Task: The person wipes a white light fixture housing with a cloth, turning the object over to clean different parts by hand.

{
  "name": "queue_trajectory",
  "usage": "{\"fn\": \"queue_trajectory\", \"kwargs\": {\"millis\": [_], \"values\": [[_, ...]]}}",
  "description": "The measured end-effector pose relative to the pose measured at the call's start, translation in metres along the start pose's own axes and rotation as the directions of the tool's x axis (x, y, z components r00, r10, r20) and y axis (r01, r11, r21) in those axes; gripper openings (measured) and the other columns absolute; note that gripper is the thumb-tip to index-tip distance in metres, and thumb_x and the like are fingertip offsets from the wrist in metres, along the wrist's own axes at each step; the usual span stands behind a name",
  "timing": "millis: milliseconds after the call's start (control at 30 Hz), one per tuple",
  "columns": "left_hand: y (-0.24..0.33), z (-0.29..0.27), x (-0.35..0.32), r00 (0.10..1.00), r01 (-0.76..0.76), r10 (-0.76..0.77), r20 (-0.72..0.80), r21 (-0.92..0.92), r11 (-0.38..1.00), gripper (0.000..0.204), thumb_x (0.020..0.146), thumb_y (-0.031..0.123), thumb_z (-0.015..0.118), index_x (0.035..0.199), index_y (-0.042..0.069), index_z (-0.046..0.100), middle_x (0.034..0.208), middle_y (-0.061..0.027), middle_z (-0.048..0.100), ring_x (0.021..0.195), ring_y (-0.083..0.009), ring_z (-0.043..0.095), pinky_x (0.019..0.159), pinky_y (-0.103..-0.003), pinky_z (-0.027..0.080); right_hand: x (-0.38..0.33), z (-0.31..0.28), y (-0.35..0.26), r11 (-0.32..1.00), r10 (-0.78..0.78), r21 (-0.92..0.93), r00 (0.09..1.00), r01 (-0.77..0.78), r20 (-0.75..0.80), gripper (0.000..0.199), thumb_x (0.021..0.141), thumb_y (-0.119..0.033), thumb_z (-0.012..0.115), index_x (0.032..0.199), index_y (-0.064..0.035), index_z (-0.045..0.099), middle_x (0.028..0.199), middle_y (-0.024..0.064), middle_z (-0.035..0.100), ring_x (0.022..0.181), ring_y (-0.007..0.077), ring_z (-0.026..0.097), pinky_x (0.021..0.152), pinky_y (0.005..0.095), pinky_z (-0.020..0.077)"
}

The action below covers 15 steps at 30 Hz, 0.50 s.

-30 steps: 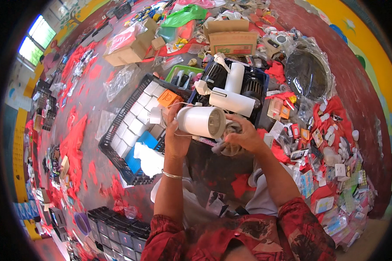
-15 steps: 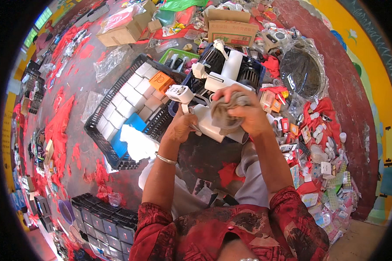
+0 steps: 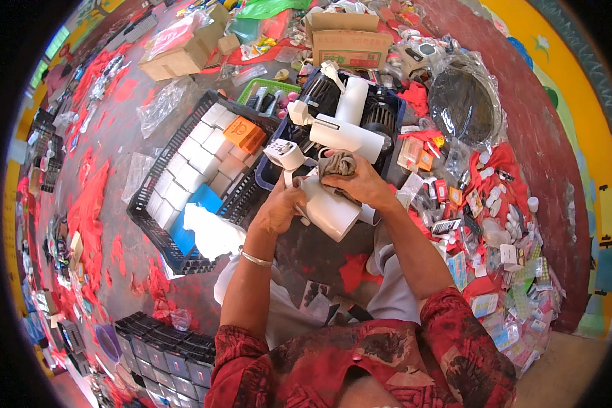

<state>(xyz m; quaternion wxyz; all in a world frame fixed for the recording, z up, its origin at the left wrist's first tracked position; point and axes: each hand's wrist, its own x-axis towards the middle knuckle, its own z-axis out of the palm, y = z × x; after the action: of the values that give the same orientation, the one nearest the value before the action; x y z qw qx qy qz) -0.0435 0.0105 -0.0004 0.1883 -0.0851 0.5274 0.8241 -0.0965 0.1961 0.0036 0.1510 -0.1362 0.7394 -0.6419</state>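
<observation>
A white cylindrical track light (image 3: 330,212) is held tilted in front of me, its open end pointing down and right. My left hand (image 3: 279,206) is closed round the bracket on its left, just under the boxy white adapter (image 3: 285,155). In my right hand (image 3: 368,183) is a bunched grey-brown rag (image 3: 338,165), pressed to the upper part of the cylinder. Beyond them, more white track lights (image 3: 347,139) lie across a dark blue crate (image 3: 264,178), on top of black finned or slatted parts.
Left of my hands a black slatted crate (image 3: 143,194) holds rows of white boxes, an orange box (image 3: 245,134) and a blue sheet. White plastic (image 3: 214,231) hangs over its near corner. Mixed packages (image 3: 449,224) heap up at right. A cardboard box (image 3: 350,51) stands beyond.
My right hand has moved the rag left and up along the cylinder, so more of its lower end shows. The left hand keeps hold of the bracket. The whole view has shifted slightly.
</observation>
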Motion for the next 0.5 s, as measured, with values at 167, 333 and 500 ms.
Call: {"fn": "queue_trajectory", "kwargs": {"millis": [167, 333, 500], "values": [[0.004, 0.008, -0.005, 0.994, 0.085, -0.092, 0.051, 0.117, 0.989, 0.076, 0.062, 0.010, 0.047, 0.137, 0.012, 0.031, 0.099, -0.0077, 0.049, 0.081, -0.0173, 0.051, 0.066, -0.028, 0.045, 0.003, -0.002, -0.006, 0.895, -0.136, -0.423, 0.990, 0.141, 0.043, 0.029, 0.066, -0.012, 0.071, 0.092, -0.0030, 0.060, 0.080, 0.0113, 0.064, 0.074, 0.0214, 0.062, 0.071, 0.0322, 0.0478], [0.008, 0.023, -0.007, 0.994, 0.109, -0.105, -0.031, 0.231, 0.967, 0.074, 0.063, 0.011, 0.047, 0.135, 0.013, 0.033, 0.089, -0.0038, 0.047, 0.073, -0.0135, 0.049, 0.057, -0.025, 0.043, 0.000, 0.005, -0.015, 0.755, -0.110, -0.651, 0.994, 0.076, -0.011, 0.028, 0.065, -0.010, 0.066, 0.090, -0.0020, 0.059, 0.080, 0.0183, 0.063, 0.079, 0.0338, 0.062, 0.070, 0.0361, 0.0471], [-0.007, -0.001, 0.001, 0.993, 0.103, -0.109, 0.035, 0.157, 0.982, 0.074, 0.059, 0.017, 0.054, 0.129, 0.012, 0.031, 0.096, -0.0087, 0.046, 0.075, -0.0193, 0.051, 0.052, -0.029, 0.046, -0.003, 0.007, -0.010, 0.869, -0.136, -0.472, 0.989, 0.148, 0.060, 0.039, 0.064, -0.001, 0.060, 0.102, -0.0021, 0.057, 0.087, 0.0161, 0.063, 0.082, 0.0256, 0.061, 0.075, 0.0324, 0.0466]]}}
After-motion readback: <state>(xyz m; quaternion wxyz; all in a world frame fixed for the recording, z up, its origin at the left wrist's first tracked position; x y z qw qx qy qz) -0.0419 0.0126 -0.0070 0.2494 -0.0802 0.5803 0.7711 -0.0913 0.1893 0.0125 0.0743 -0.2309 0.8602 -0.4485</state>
